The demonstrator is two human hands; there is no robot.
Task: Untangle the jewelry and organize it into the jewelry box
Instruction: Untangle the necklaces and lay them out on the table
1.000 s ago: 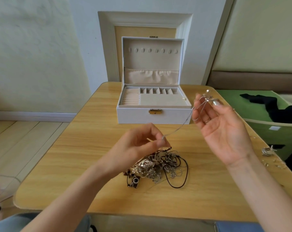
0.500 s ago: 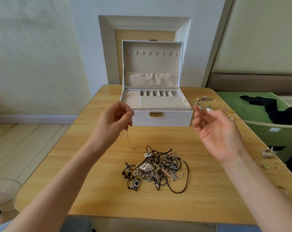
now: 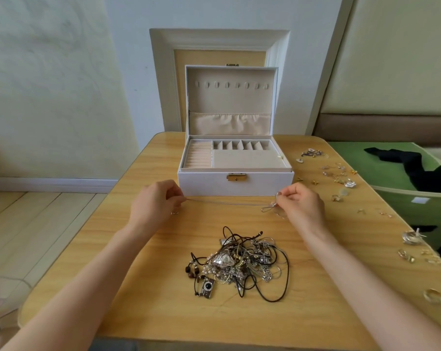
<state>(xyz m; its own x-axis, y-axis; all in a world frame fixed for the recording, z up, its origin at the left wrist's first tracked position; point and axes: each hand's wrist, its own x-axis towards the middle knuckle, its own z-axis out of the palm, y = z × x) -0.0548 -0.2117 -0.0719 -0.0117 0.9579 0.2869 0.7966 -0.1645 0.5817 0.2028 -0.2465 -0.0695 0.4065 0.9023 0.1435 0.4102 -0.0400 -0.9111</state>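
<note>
A light yellow wooden table (image 3: 143, 287) with rounded corners carries everything. At its far edge a white jewelry box (image 3: 236, 184) with beige lining is stood open, lid upright; its ring rolls and small compartments are unfilled as far as can be seen. Nearer the person, a tangled heap of dark cords, silver chains and pendants (image 3: 239, 264) is left on the wood, well apart from both hands.

The left hand (image 3: 155, 202) is curled, with thumb and fingertips pinched on one end of a thin silver chain (image 3: 224, 202). The right hand (image 3: 300, 206) is likewise closed in a pinch on the other end, where a small loop or pendant is gathered. The chain is drawn nearly straight between the two hands, just in front of the box's front wall and beyond the heap. Whether it touches the wood cannot be told.

Such a chain is judged to be very light, limp and slippery. It is easily kinked or snapped if jerked, and is liable to knot again once slackened. It is best held at its two ends, as here, under gentle tension only.

Small gold and silver earrings and rings (image 3: 338, 173) are scattered along the table's right side, apart from the right hand.
</note>
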